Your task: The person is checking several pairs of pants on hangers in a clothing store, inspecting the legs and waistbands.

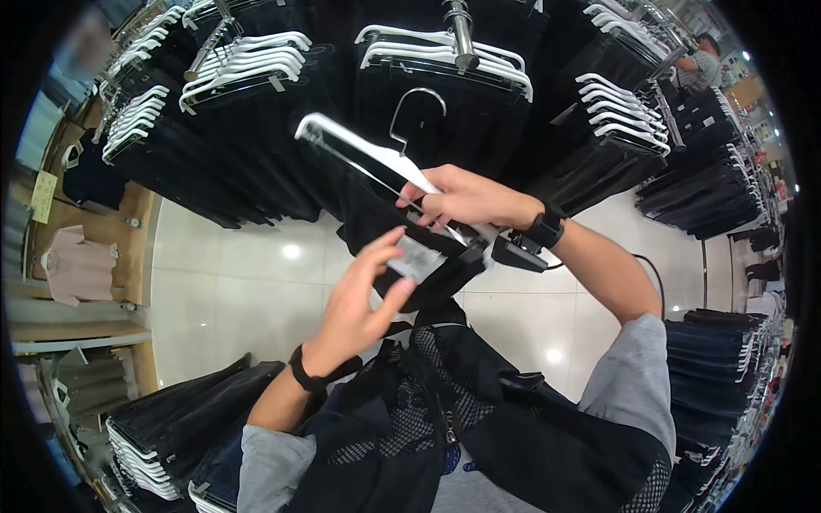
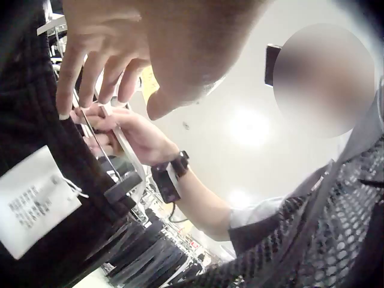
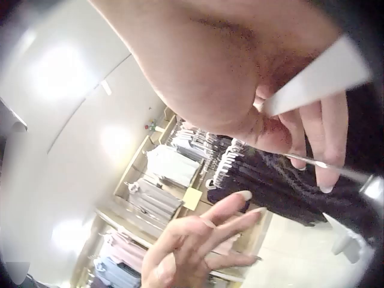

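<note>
A white hanger (image 1: 363, 147) with a metal hook slants across the head view, a black garment (image 1: 368, 209) clipped under it. My right hand (image 1: 479, 198) grips the hanger's bar near its lower right end. Just below, my left hand (image 1: 351, 308) has its fingers spread beside a white tag (image 1: 416, 259); whether they touch it I cannot tell. In the left wrist view the printed tag (image 2: 37, 201) hangs by a loop on the black cloth (image 2: 66, 138), with the left hand (image 2: 120, 54) above it. The right wrist view shows the hanger (image 3: 324, 75) held in the right hand (image 3: 240, 78).
Racks of black garments on white hangers (image 1: 445, 56) stand ahead and at both sides. More garments (image 1: 184, 406) hang at the lower left. A pink shirt (image 1: 79, 265) is displayed at the left. Another person (image 1: 701, 67) stands at the upper right.
</note>
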Tool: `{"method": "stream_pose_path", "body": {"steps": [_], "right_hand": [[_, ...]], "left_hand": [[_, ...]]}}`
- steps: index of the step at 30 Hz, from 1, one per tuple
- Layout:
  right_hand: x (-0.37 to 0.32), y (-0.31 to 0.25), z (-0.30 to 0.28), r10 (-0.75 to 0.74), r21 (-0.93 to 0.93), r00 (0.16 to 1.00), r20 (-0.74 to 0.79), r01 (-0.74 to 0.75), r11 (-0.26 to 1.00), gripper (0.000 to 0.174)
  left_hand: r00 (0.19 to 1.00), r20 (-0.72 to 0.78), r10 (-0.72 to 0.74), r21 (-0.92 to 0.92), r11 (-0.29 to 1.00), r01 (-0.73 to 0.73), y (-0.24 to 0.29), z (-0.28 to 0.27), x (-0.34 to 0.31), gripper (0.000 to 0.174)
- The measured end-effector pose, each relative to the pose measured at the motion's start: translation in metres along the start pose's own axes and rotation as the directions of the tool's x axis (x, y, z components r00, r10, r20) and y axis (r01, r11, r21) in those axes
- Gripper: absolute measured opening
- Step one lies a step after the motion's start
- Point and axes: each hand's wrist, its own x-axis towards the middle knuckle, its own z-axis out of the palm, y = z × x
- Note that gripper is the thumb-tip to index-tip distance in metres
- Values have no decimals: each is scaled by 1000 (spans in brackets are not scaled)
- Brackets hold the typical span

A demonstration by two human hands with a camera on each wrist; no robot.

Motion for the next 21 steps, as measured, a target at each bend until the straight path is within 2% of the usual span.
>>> {"method": "stream_pose_path", "body": {"steps": [1, 3, 5, 6, 8, 11, 12, 14, 15, 17, 19, 21], "right_hand": [[0, 5, -10, 13, -81, 1000, -22, -14, 997, 37], [7, 22, -28, -168, -295, 975, -144, 120, 948, 31], [9, 22, -42, -243, -535, 950, -196, 104, 839, 30], [9, 19, -50, -243, -540, 949, -200, 100, 836, 30], [8, 13, -66, -256, -716, 953, -159, 67, 694, 29], [13, 12, -98, -278, -746, 954, -111, 105, 657, 31], [14, 11, -108, -253, -717, 960, -116, 96, 691, 30], [17, 7, -126, -231, -675, 965, -122, 90, 732, 30], [19, 4, -137, -211, -630, 970, -124, 87, 772, 30], [29, 13, -161, -207, -590, 971, -122, 97, 802, 31], [36, 16, -178, -206, -543, 971, -120, 110, 833, 31], [44, 19, -193, -194, -486, 972, -132, 107, 868, 32]], "left_hand": [[999, -33, -3, -33, 999, 1, -10, -2, 7, 38], [979, -173, 108, 94, 991, -93, -37, -14, 25, 37], [914, -276, 297, 417, 894, -165, -49, -33, 47, 41], [901, -283, 329, 510, 847, -149, -52, -39, 58, 43], [896, -262, 358, 646, 755, -113, -61, -51, 81, 50], [909, -163, 384, 737, 660, -147, -76, -60, 117, 42], [908, -161, 386, 735, 661, -151, -82, -60, 129, 42], [953, -27, 301, 689, 697, -200, -90, -59, 155, 29], [951, -26, 308, 689, 695, -206, -88, -57, 168, 29], [989, -94, 114, 563, 825, -42, -83, -50, 192, 25], [976, -124, 176, 560, 825, -78, -90, -50, 216, 29], [992, -109, 64, 543, 840, 5, -93, -51, 235, 31]]}}
